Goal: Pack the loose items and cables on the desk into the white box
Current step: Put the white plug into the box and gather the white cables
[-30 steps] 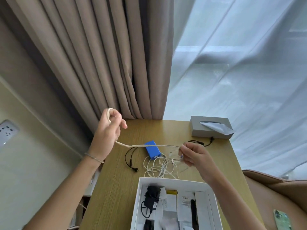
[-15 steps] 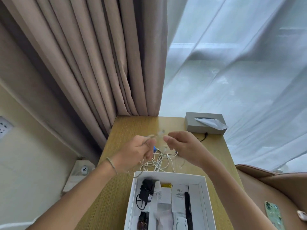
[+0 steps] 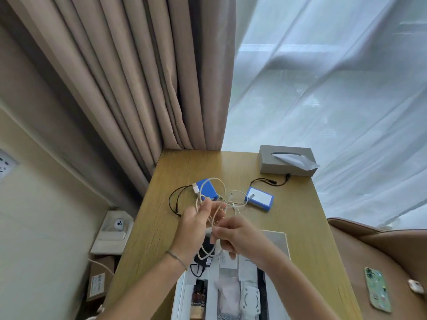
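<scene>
My left hand (image 3: 196,224) holds several loops of a cream-white cable (image 3: 213,188) above the wooden desk (image 3: 300,218). My right hand (image 3: 233,236) pinches the same cable just beside it, over the near end of the white box (image 3: 179,294). The cable's loops rise over a blue pack (image 3: 208,190), and its thin ends trail toward a second blue pack (image 3: 260,198). A black cable (image 3: 173,199) lies left of the first pack, another black cable (image 3: 270,181) near the tissue box. The white box holds a black charger, papers and small items, partly hidden by my arms.
A grey tissue box (image 3: 286,163) stands at the desk's far right. Curtains hang behind the desk. A brown chair (image 3: 381,250) at the right carries a phone (image 3: 377,288). Left of the desk, a small white camera (image 3: 119,224) sits on a low stand.
Both hands came closer to me with the white cable, now gathered in loops over the box's near end. The view tilted down, and both blue packs now show on the desk.
</scene>
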